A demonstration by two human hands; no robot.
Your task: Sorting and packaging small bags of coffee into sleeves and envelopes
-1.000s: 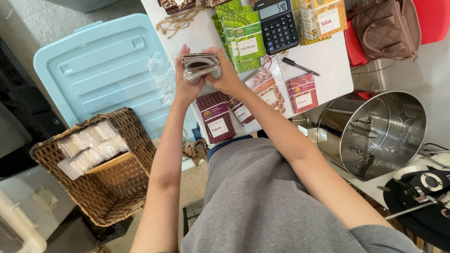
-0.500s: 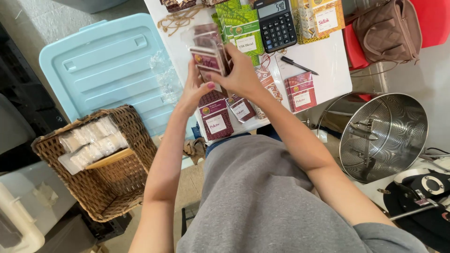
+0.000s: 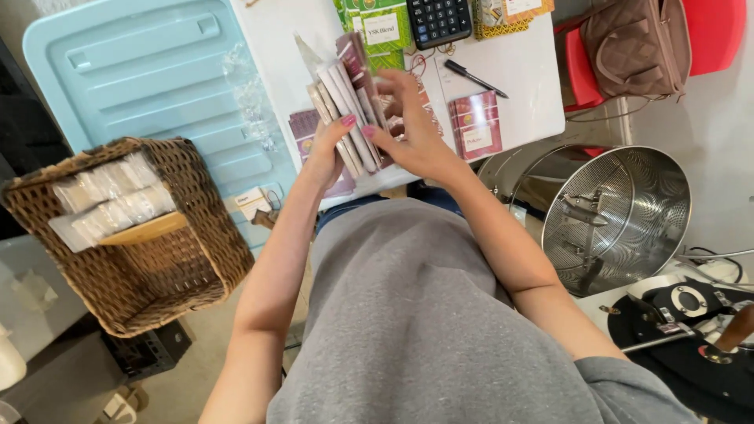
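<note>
Both my hands hold a stack of flat maroon pouches (image 3: 347, 102) on edge above the near edge of a white table (image 3: 518, 71). My left hand (image 3: 326, 153) grips the stack's left side, thumb on top. Against the stack's right side my right hand (image 3: 408, 129) presses, fingers spread. More maroon pouches (image 3: 475, 126) with white labels lie flat on the table beside them, and another (image 3: 302, 129) shows partly under the stack.
A green pouch (image 3: 385, 27), a black calculator (image 3: 438, 20) and a black pen (image 3: 473, 77) lie farther back. Left: a light blue plastic lid (image 3: 149, 86) and a wicker basket (image 3: 157, 259) with clear packets. Right: a perforated steel drum (image 3: 628, 212), a brown bag (image 3: 636, 35) on a red chair.
The stack of pouches has gone from lying flat between my hands to standing on edge, and my hands have come lower and closer to me.
</note>
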